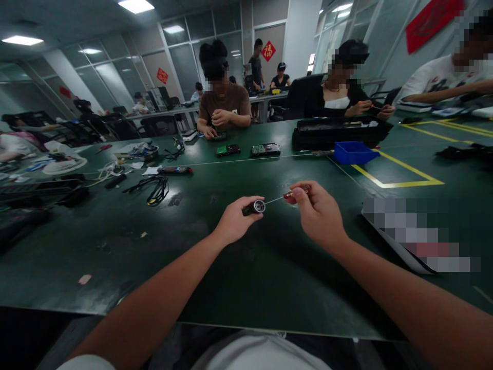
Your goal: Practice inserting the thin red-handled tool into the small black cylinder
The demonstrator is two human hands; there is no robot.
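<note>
Over at the far left of the green surface (231,293) I see a small pale scrap (85,279) lying near the front edge. Further back comes a looped black cable (157,191), and just behind it a dark, slim device (175,170) with a red end. Across the way, a person in a brown shirt (225,100) bends over the work, with a green circuit board (228,149) lying nearer to us.

In the middle, the left hand (234,222) is closed round a short black cylinder (259,206), its pale-rimmed round end turned to the right. A second board (265,149) lies well beyond it. The screwdriver (296,192) comes next, its thin shaft reaching down to the cylinder's end; I cannot tell how deep the tip sits. The right hand (321,213) pinches its reddish handle between thumb and fingers, above the surface.

Past that stand a long black case (339,137) and a blue tray (356,154), then a pale-edged flat packet (389,246) nearer to us.
</note>
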